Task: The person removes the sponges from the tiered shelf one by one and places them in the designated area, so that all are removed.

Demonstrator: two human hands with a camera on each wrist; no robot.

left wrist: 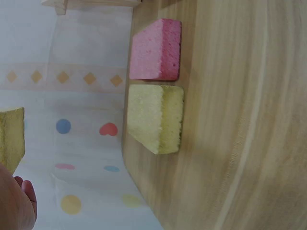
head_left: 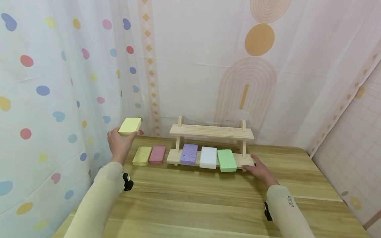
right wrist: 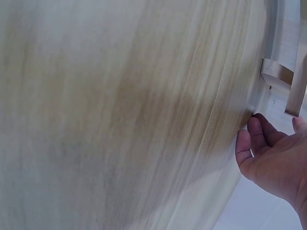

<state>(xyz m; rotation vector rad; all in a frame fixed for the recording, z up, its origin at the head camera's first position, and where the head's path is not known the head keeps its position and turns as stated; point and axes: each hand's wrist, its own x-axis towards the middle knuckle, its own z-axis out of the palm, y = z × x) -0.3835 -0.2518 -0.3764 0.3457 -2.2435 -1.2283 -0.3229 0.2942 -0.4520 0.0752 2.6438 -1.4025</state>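
My left hand (head_left: 120,144) holds a pale yellow sponge (head_left: 130,125) up above the table's back left, thumb and fingers at its edges. Below it, another yellow sponge (head_left: 142,156) and a pink sponge (head_left: 157,154) lie side by side on the table. My right hand (head_left: 260,169) grips the right end of the lower shelf of a two-tier wooden rack (head_left: 212,131), thumb at the front; its curled fingers (right wrist: 256,136) show in the right wrist view. On that shelf lie a purple sponge (head_left: 189,154), a white sponge (head_left: 208,157) and a green sponge (head_left: 227,160), tilted over the front edge.
The wood-grain table (head_left: 190,201) stretches toward me in front of the rack. A patterned curtain (head_left: 190,66) hangs behind and along the left, close to the table's back edge. The rack's upper shelf stands higher and further back than the lower one.
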